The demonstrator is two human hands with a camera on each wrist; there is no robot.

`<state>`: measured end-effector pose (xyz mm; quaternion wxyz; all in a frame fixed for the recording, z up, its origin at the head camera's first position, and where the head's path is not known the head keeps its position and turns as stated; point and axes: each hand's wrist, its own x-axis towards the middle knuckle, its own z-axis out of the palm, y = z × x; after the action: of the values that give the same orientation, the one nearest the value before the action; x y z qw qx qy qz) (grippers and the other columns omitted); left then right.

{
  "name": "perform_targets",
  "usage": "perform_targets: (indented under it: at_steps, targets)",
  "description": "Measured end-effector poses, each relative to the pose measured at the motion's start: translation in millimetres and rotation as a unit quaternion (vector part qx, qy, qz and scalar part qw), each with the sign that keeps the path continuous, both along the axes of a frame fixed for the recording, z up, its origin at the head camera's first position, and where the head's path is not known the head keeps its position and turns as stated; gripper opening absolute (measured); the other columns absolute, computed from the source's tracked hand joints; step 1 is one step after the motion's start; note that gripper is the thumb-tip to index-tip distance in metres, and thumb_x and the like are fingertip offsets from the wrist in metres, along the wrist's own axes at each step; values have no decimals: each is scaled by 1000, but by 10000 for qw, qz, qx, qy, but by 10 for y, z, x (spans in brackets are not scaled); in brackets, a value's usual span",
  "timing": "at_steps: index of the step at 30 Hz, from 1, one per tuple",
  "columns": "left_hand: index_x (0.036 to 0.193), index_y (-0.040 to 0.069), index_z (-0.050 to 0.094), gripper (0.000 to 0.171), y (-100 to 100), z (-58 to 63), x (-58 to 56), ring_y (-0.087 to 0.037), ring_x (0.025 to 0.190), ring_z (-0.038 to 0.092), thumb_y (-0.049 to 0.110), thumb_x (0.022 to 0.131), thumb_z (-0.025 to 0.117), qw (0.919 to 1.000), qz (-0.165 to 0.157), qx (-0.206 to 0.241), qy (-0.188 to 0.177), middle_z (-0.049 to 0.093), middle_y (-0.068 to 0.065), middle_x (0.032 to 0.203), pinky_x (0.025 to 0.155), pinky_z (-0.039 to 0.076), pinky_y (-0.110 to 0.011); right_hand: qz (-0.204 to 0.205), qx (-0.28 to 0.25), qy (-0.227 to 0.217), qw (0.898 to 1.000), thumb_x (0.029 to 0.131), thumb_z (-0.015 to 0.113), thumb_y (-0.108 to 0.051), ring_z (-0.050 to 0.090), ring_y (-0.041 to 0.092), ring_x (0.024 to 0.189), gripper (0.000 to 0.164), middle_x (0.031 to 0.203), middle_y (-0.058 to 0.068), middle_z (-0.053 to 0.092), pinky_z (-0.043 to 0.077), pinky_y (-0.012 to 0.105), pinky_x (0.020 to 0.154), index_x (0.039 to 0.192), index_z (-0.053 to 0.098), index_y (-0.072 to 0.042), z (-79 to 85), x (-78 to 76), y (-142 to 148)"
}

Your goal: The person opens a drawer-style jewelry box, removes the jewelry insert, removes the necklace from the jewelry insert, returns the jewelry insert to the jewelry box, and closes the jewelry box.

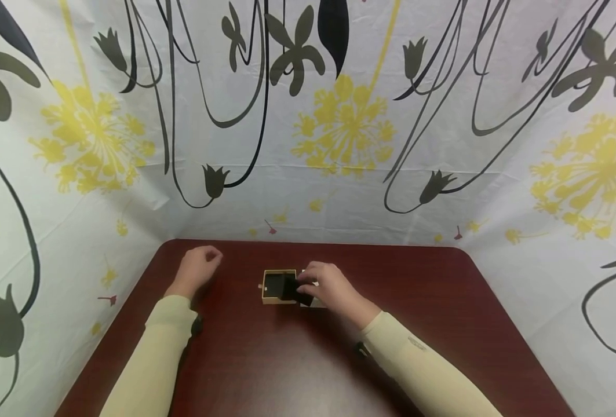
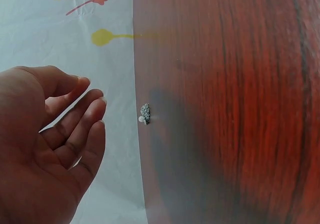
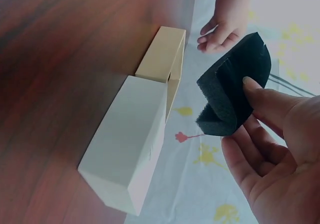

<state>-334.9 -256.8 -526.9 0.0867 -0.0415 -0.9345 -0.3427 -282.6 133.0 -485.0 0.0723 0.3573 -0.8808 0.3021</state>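
The bench [image 1: 266,359] has a dark red-brown wood-grain top with rounded far corners. White fabric [image 1: 266,217] printed with grey, yellow and red plant motifs encloses its far and lateral sides.

Quantities: one gold-coloured box [image 1: 279,301], open at the top, black inside; one white box [image 3: 122,124], just beside it, on the right hand's side; one black foam piece [image 3: 235,94]; one small glittering silver item [image 2: 145,113], lying on the bench near its edge, below the left hand.

Right hand [image 1: 331,286]: thumb and fingers pinch the foam piece, which is bent and held above the boxes. Left hand [image 1: 198,269]: raised above the bench, fingers loosely curled, thumb close to the index fingertip; nothing visible in its grasp.
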Motion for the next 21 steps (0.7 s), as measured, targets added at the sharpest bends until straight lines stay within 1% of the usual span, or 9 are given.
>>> perform_targets:
  at_steps: [3, 5, 12, 16, 21]
  targets:
    - [122, 3, 79, 26, 20, 7, -1, -40, 115, 71, 22, 112, 63, 10000, -13, -7, -11, 76, -20, 124, 98, 56, -61, -68, 14, 33, 10000, 96, 88, -14, 73, 14, 95, 15, 105, -3, 76, 61, 32, 79, 111, 86, -12, 17, -27, -54]
    - [121, 3, 79, 26, 28, 8, -7, -40, 115, 71, 22, 112, 64, 10000, -9, -30, 3, 77, -20, 124, 98, 56, -61, -98, 8, 129, 9999, 96, 88, -14, 73, 13, 94, 14, 104, -3, 76, 60, 31, 79, 110, 86, -12, 27, -48, -92]
    - [120, 3, 79, 25, 55, 8, -3, -39, 113, 71, 21, 111, 65, 10000, -21, -69, -61, 77, -19, 123, 98, 56, -60, -54, 250, 437, 9987, 96, 88, -17, 73, 13, 94, 13, 102, -3, 75, 59, 29, 79, 108, 87, -13, 37, -151, -206]
    - [119, 3, 79, 24, 68, -1, -14, -41, 114, 71, 21, 111, 65, 9999, -62, -87, -62, 77, -19, 122, 98, 56, -61, 99, 361, 635, 9973, 95, 89, -15, 71, 14, 91, 9, 97, -4, 73, 59, 29, 80, 102, 86, -12, 41, -222, -261]
    - [119, 2, 79, 24, 79, -5, -20, -42, 116, 71, 20, 111, 66, 9999, -79, -90, -55, 77, -20, 122, 99, 55, -62, 203, 503, 693, 9961, 95, 89, -16, 71, 14, 91, 7, 96, -3, 73, 59, 29, 81, 101, 86, -12, 57, -297, -316]
